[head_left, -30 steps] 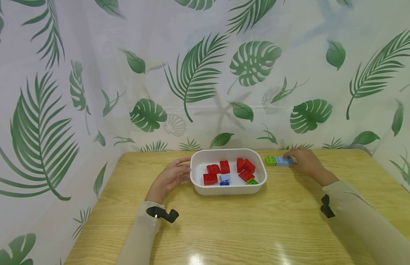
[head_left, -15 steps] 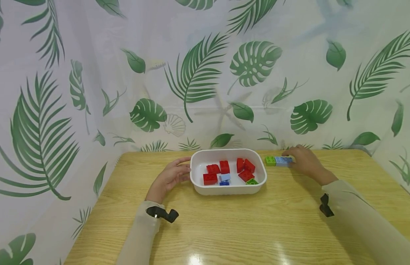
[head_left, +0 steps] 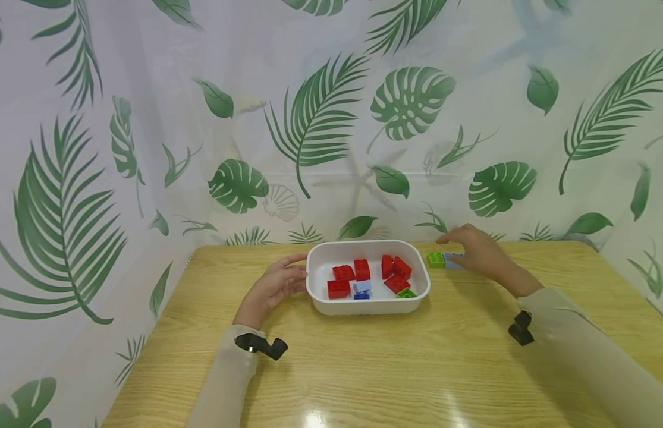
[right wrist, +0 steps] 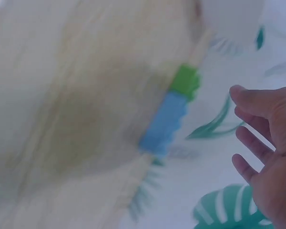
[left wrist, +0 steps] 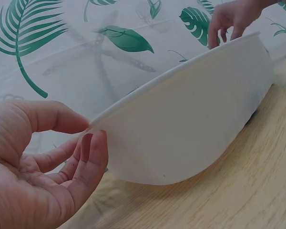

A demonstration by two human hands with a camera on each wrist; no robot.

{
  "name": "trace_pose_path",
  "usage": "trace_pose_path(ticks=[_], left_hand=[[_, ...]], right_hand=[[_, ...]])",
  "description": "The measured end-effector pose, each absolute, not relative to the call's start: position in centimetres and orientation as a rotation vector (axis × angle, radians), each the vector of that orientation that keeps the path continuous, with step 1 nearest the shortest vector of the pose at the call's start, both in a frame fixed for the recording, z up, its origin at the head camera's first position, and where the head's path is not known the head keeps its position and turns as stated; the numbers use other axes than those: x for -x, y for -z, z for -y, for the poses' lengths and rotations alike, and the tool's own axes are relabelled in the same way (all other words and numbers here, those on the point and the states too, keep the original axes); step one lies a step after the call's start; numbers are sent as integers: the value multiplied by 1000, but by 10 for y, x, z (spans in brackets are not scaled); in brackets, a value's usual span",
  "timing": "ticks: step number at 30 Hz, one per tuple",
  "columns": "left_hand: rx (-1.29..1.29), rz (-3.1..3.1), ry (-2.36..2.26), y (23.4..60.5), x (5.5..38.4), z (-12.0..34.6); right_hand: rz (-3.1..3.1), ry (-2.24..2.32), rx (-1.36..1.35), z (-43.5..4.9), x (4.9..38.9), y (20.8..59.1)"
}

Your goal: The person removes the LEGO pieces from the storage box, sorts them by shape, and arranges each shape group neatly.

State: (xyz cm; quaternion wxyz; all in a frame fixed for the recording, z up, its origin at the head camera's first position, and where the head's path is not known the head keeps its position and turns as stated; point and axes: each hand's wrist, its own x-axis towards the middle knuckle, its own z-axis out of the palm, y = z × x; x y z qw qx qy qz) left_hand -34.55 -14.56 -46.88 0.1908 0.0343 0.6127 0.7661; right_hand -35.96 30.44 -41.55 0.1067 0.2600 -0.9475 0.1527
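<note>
1. Right hand (head_left: 481,255): raised and shifted left since the earlier frame, when its fingers were on the blue bricks (right wrist: 164,121); now fingers spread, holding nothing.
2. Blue bricks and green brick (head_left: 435,260): in line, right of centre, unmoved.
3. Left hand (head_left: 272,291): unchanged, relaxed fingertips touching left end of white tray (head_left: 371,307), centre frame.

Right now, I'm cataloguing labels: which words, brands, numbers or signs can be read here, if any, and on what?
No text is readable.
White rounded plastic tray: no lettering on its visible outer wall.
White leaf-print sheet: only pictures, no words.
Red, green and blue studded bricks: any markings too small or blurred to read.
Black wrist devices: any markings too small.
</note>
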Motion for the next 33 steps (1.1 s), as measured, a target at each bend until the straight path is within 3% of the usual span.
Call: trace_pose_path(ticks=[18, 33], left_hand=[[-83, -1724, -2167, 470, 345, 146], [-107, -1775, -2142, 470, 343, 146]], right_hand=[[2682, -665, -1156, -196, 334, 400], [2699, -479, -1321, -160, 329, 417]])
